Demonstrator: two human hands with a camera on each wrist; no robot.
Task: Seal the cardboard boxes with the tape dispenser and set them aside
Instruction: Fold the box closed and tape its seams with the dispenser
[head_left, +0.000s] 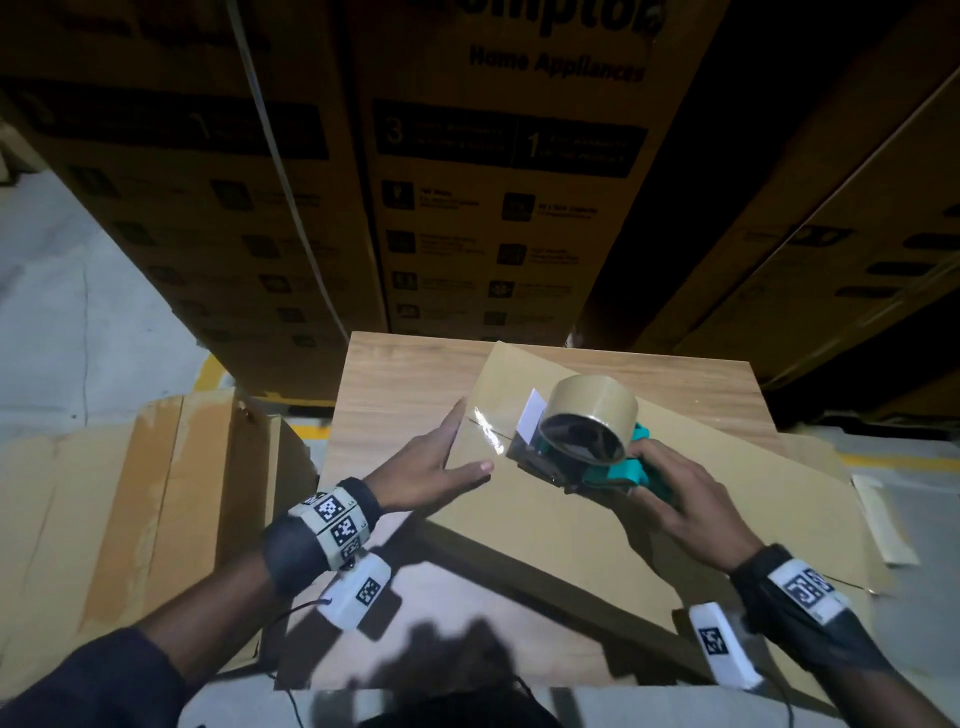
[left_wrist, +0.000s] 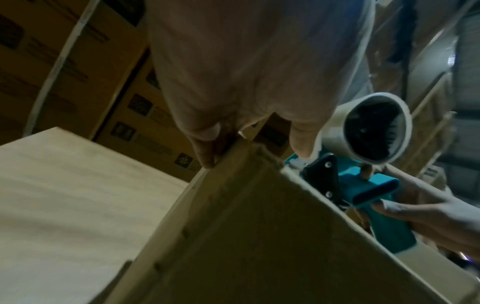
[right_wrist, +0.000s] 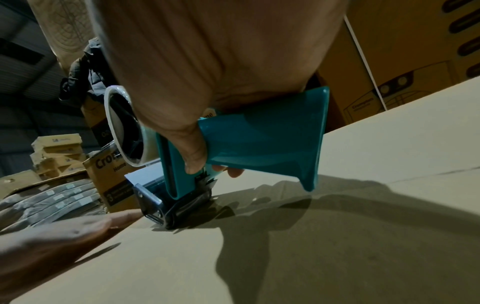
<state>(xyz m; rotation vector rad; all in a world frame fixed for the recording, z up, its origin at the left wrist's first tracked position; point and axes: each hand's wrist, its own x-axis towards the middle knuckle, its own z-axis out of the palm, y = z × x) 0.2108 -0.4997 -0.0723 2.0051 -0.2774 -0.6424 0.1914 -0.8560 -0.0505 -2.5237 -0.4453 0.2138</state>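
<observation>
Right hand (head_left: 680, 493) has its grip closed round the tape dispenser (head_left: 582, 441) handle; left hand (head_left: 436, 462) lies flat, fingers straight, on the cardboard box (head_left: 519, 519) beside it.

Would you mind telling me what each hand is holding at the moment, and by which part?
The right hand grips the tape dispenser by its teal handle. The left hand holds nothing; it rests flat on the cardboard box.

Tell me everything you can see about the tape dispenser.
The tape dispenser has a teal plastic handle and frame, a dark metal front with a roller, and a roll of brownish tape on top. The right hand grips its handle. Its front end presses on the cardboard box top, near the left hand lying flat there.
</observation>
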